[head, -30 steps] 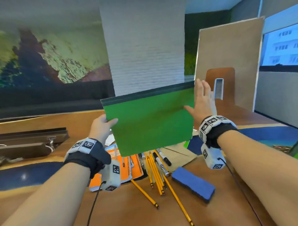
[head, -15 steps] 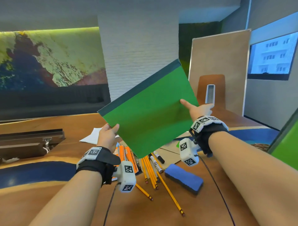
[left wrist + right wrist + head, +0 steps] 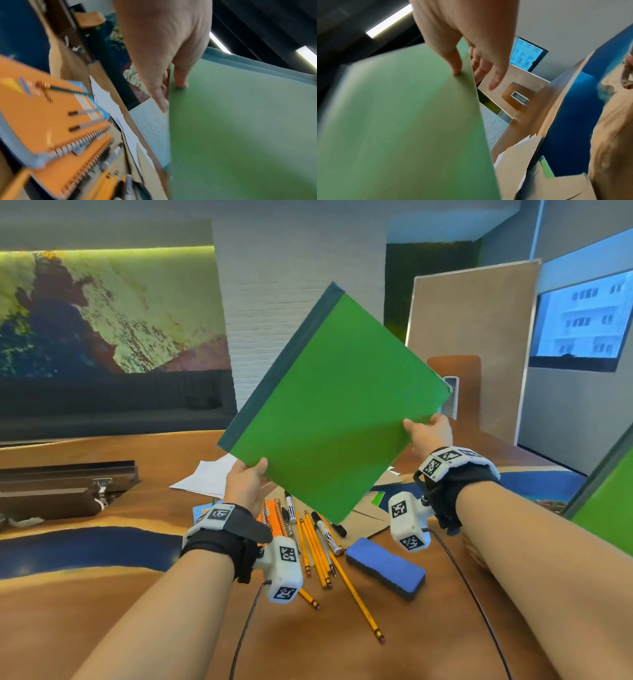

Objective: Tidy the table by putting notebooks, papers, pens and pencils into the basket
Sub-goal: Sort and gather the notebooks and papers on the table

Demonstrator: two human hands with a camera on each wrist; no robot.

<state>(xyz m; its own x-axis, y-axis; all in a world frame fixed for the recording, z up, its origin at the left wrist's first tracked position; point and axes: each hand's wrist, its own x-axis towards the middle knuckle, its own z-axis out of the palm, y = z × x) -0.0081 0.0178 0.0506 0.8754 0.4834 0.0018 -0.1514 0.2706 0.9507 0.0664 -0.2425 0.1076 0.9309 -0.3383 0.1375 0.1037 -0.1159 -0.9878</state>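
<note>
A green notebook (image 3: 329, 412) with a dark spine hangs tilted in the air above the table, one corner pointing down. My left hand (image 3: 248, 477) pinches its lower left edge, thumb on the cover; the same pinch shows in the left wrist view (image 3: 173, 81) on the notebook (image 3: 240, 121). My right hand (image 3: 428, 433) pinches the right edge, also seen at the wrist (image 3: 465, 67). Below lie orange spiral notebooks (image 3: 275, 517), several yellow pencils (image 3: 315, 549), markers (image 3: 325, 532), white papers (image 3: 212, 477) and brown envelopes (image 3: 366, 517). No basket is in view.
A blue board eraser (image 3: 385, 568) lies right of the pencils. A dark open case (image 3: 61, 487) sits at the left on the wooden table (image 3: 102, 628). A green-edged board (image 3: 606, 508) cuts in at the right edge. A brown panel (image 3: 472, 337) stands behind.
The notebook has turned from level to steeply tilted, its spine rising up to the right. My right hand went from a flat palm on the edge to a pinch lower down.
</note>
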